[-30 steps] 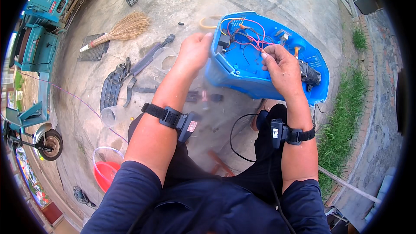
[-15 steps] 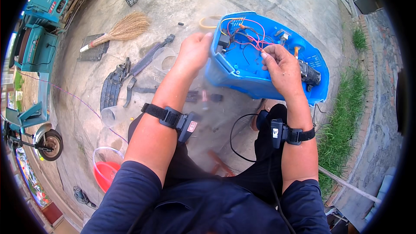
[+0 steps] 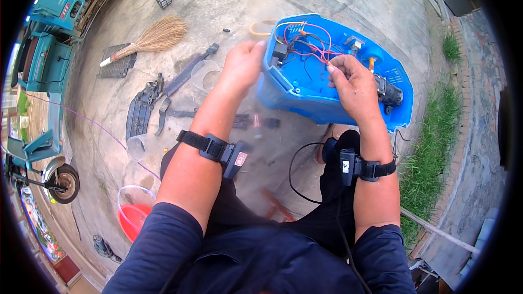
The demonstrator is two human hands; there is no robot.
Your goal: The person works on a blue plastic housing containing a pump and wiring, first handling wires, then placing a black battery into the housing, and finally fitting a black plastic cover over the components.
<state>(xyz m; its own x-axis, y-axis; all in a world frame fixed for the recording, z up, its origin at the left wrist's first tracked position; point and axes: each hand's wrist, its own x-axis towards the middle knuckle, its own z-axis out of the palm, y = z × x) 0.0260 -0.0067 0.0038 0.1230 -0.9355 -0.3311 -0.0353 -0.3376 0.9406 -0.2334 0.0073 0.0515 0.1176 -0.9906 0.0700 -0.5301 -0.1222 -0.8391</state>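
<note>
A blue plastic housing (image 3: 321,110) lies tilted in front of me, its hollow inside facing up. My left hand (image 3: 243,64) grips its left end, and most of those fingers are hidden. Over the middle of the hollow, my right hand (image 3: 355,83) pinches a bundle of red wires (image 3: 325,54) between thumb and fingers. These wires run to a black box-shaped part (image 3: 280,50) at the left end. Partly behind my right hand, a dark motor-like part (image 3: 390,96) sits at the right end. A yellowish hose loop (image 3: 254,28) sticks out past the housing's left end.
Left on the concrete lie a straw broom (image 3: 158,34), a dark sprayer-like strap assembly (image 3: 143,110), a clear plastic cup (image 3: 139,147) and a red bucket (image 3: 132,220). A teal three-wheeled vehicle (image 3: 54,57) stands far left. Grass (image 3: 427,169) borders the right side.
Almost nothing differs. Both hands keep their holds on the housing and the wires, and the view has shifted only very slightly.
</note>
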